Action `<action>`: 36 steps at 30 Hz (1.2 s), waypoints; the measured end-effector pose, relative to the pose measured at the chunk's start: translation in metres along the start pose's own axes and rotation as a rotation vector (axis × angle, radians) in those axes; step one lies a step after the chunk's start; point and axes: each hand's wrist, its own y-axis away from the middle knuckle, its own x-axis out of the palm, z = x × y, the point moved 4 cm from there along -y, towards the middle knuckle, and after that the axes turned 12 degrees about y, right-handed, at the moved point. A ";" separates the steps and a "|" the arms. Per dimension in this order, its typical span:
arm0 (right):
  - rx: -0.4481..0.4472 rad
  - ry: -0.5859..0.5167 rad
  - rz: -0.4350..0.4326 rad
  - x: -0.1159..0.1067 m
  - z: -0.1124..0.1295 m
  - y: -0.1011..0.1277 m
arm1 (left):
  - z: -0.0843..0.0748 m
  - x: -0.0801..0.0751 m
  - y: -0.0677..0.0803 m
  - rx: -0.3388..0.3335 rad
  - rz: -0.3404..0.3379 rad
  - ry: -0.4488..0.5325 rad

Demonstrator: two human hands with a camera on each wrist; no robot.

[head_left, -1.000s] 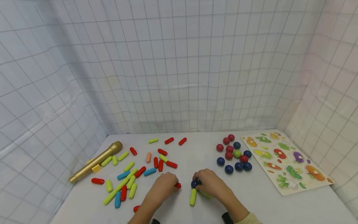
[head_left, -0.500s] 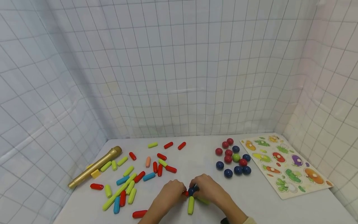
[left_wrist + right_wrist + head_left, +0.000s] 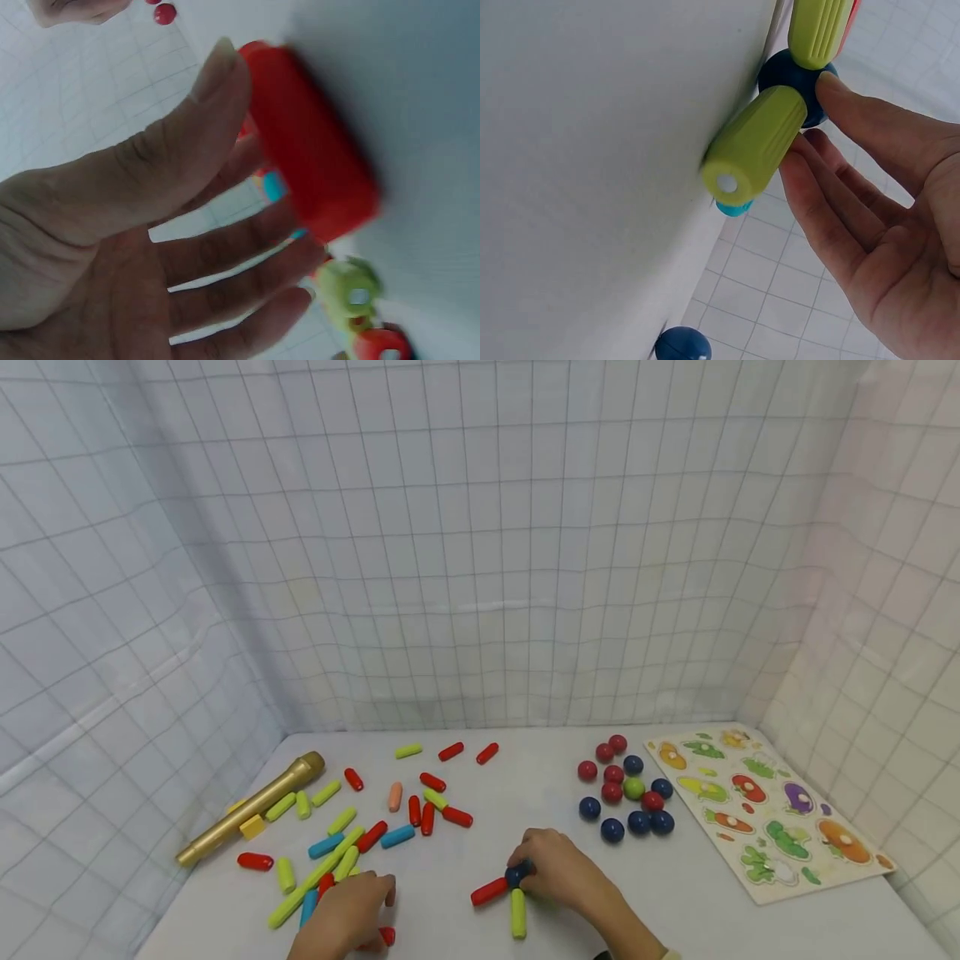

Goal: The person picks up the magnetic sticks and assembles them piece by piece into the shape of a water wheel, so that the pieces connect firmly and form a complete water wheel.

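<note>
A dark blue ball (image 3: 517, 874) lies on the white table (image 3: 712, 910) with a red stick (image 3: 489, 891) and a lime stick (image 3: 518, 912) joined to it. My right hand (image 3: 558, 872) rests against the ball from the right. In the right wrist view, a straight fingertip of my right hand (image 3: 855, 172) touches the ball (image 3: 791, 79), between two lime sticks (image 3: 757, 142). My left hand (image 3: 348, 912) is low at the front left over a loose red stick (image 3: 387, 935). In the left wrist view its thumb touches that red stick (image 3: 315, 150) while the fingers (image 3: 247, 255) stay stretched out.
Loose red, lime and blue sticks (image 3: 352, 839) lie scattered at the left, beside a gold microphone (image 3: 251, 808) and a yellow block (image 3: 252, 827). Several red, blue and green balls (image 3: 626, 789) sit right of centre. A vegetable puzzle board (image 3: 765, 810) lies at the right, and gridded cloth walls enclose the table.
My left hand has let go of the red stick, now joined to the blue ball, and moved left and nearer to another red stick. The right hand stays on the ball.
</note>
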 end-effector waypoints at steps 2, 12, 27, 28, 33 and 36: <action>-0.003 0.002 -0.008 -0.003 -0.001 -0.001 | 0.005 0.003 -0.001 0.012 0.016 0.020; -0.001 -0.037 0.024 0.003 0.003 -0.005 | 0.003 -0.003 -0.008 0.028 -0.037 0.088; 0.018 0.007 0.027 0.005 0.009 -0.012 | -0.076 -0.011 -0.028 0.403 -0.087 0.084; 0.020 0.007 0.026 0.005 0.008 -0.012 | -0.079 -0.010 -0.029 0.415 -0.085 0.080; 0.038 -0.001 0.029 0.002 0.006 -0.011 | -0.091 -0.004 -0.032 0.443 -0.073 0.060; 0.036 0.005 0.026 -0.001 0.005 -0.009 | -0.097 -0.001 -0.032 0.459 -0.063 0.051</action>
